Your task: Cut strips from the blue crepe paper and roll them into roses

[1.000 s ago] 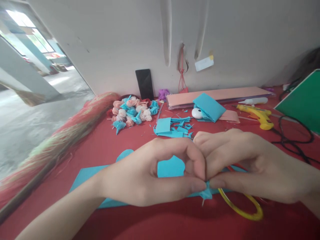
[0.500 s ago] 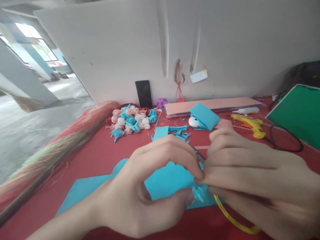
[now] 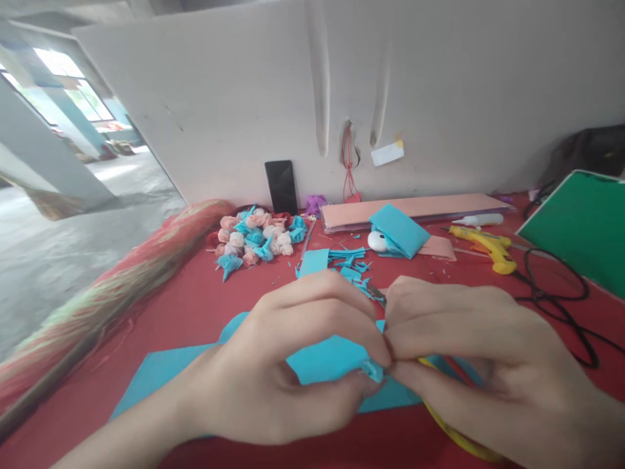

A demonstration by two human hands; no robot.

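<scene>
My left hand (image 3: 293, 371) is closed in a pinch, thumb against fingers, on a small curled blue paper flower (image 3: 374, 370). Thumb and fingers of my right hand (image 3: 478, 358) meet at the flower's right side, touching the left fingertips and closed on it; the flower's lower end is hidden there. Yellow-handled scissors (image 3: 452, 433) show partly beneath my right hand; I cannot tell whether they lie on the table or rest in the palm. Below both hands a large blue paper sheet (image 3: 161, 371) lies flat on the red table (image 3: 234, 293).
Finished paper flowers (image 3: 254, 238) are heaped at the back left. Behind my hands lie blue paper scraps (image 3: 349, 264), folded blue paper (image 3: 399, 231) and a white case (image 3: 377, 241). A yellow glue gun (image 3: 483, 244) with black cord, a green board (image 3: 581, 228) and a phone (image 3: 280, 187) stand farther back.
My right hand has shifted left and turned, its fingers now lower at the flower. The flower has tipped up and left between the fingertips. More of the glue gun's cord shows.
</scene>
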